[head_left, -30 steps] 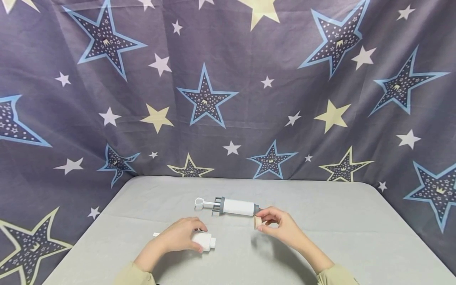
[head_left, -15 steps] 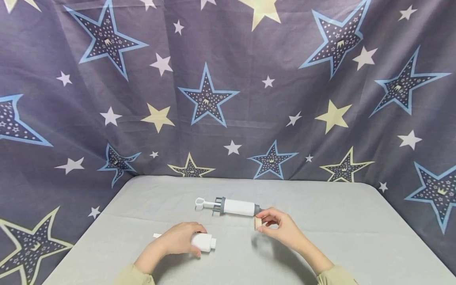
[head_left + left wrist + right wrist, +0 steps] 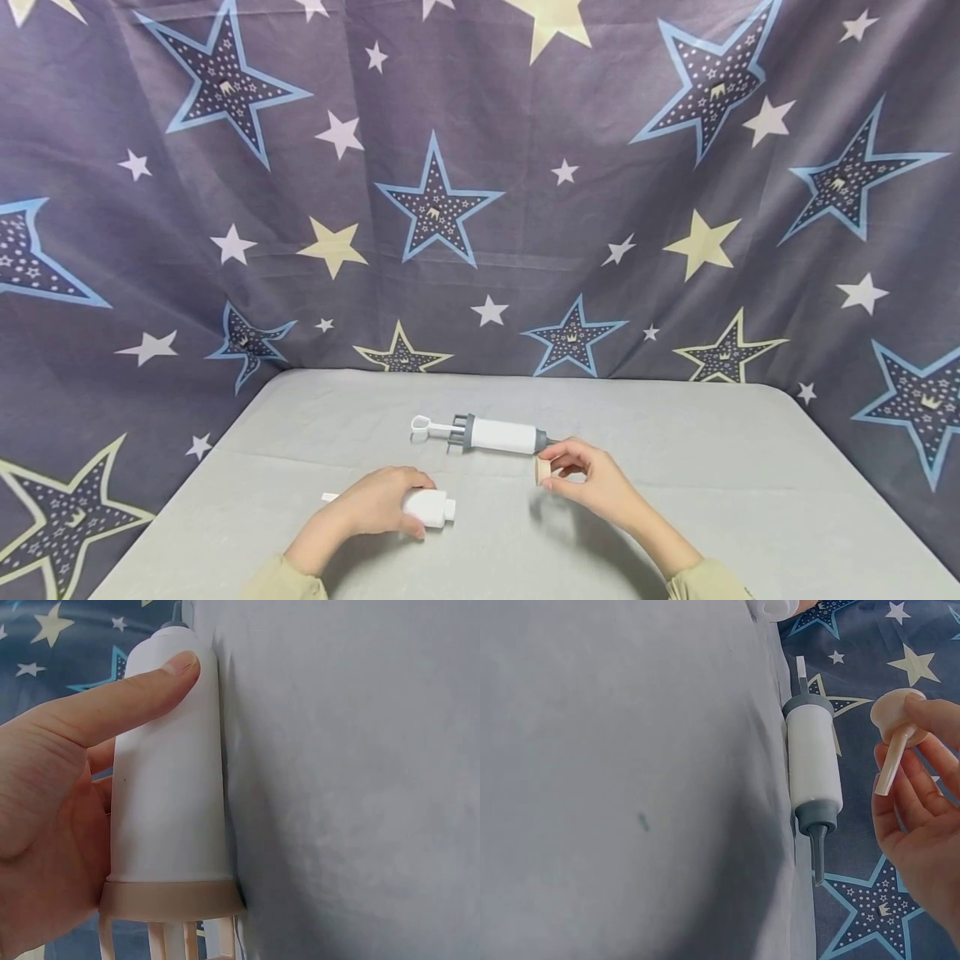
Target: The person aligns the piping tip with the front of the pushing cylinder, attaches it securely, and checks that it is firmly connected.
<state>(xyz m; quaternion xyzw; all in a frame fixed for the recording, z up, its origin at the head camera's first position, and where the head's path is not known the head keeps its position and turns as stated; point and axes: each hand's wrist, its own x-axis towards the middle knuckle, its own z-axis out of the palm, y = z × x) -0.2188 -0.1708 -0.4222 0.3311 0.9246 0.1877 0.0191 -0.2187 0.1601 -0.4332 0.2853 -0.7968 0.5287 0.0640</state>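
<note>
My left hand [image 3: 375, 502] grips the white barrel [image 3: 169, 802] of a syringe-like pump lying sideways low over the table, its white neck [image 3: 449, 509] facing right. In the left wrist view a beige collar [image 3: 172, 900] with prongs rings the barrel's near end. Thumb and fingers of my right hand [image 3: 596, 481] pinch a beige nozzle cap [image 3: 897, 712] with a thin spout [image 3: 891, 765]. In the head view the cap's wide round end faces left, apart from the neck. Beyond both hands lies a second such pump [image 3: 502, 436], white with grey ends, complete with its nozzle [image 3: 817, 859].
A pale grey cloth covers the table [image 3: 675, 467]. The second pump's ring-ended plunger [image 3: 422, 426] points left. Dark star-patterned curtain [image 3: 480, 250] hangs behind the table and along its sides.
</note>
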